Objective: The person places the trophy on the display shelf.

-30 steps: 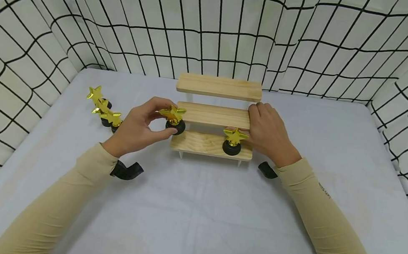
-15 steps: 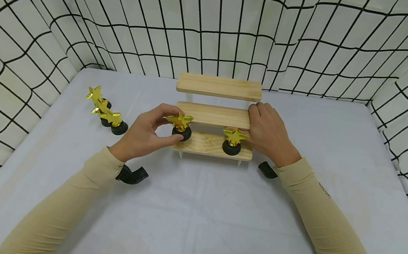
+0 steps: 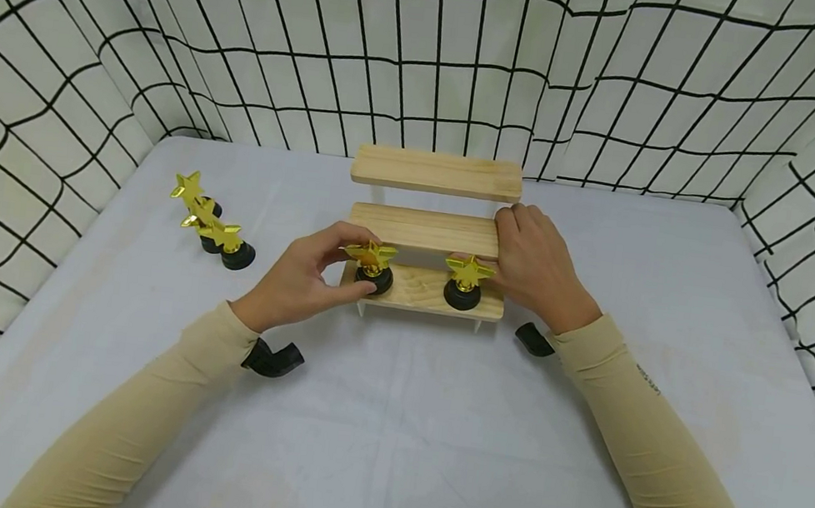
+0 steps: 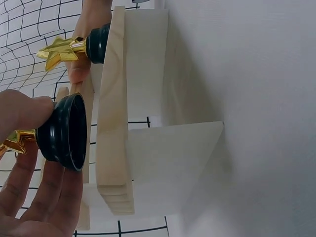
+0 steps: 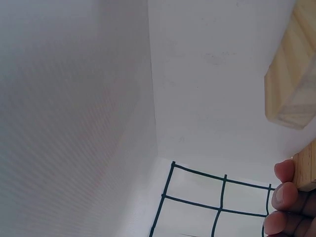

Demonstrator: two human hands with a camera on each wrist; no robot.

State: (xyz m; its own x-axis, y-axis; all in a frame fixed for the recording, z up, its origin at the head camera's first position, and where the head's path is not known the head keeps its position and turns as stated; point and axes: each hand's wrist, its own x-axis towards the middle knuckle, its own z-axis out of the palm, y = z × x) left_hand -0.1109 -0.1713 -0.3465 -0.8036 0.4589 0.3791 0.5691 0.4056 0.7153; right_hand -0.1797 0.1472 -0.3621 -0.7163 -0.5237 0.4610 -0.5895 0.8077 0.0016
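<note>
My left hand (image 3: 306, 280) pinches a small trophy (image 3: 374, 280), a gold star on a round black base, between thumb and fingers. It is upright over the left part of the bottom step (image 3: 418, 290) of a three-tier wooden stand. In the left wrist view, a narrow gap shows between this trophy's base (image 4: 61, 131) and the step's board (image 4: 113, 113). A matching trophy (image 3: 464, 286) stands on the right part of that step. My right hand (image 3: 538, 265) grips the right end of the middle step (image 3: 425, 229); in the right wrist view its fingertips (image 5: 286, 195) curl at the wood.
Several more star trophies (image 3: 227, 246) cluster on the white tablecloth (image 3: 387, 436) at the left. The stand's top step (image 3: 437, 174) is at the back. Black wire grid (image 3: 437, 64) surrounds the table's back and sides.
My left hand has carried its trophy rightward and toward me, from the stand's left edge to over the bottom step. The right hand and the stand have stayed put.
</note>
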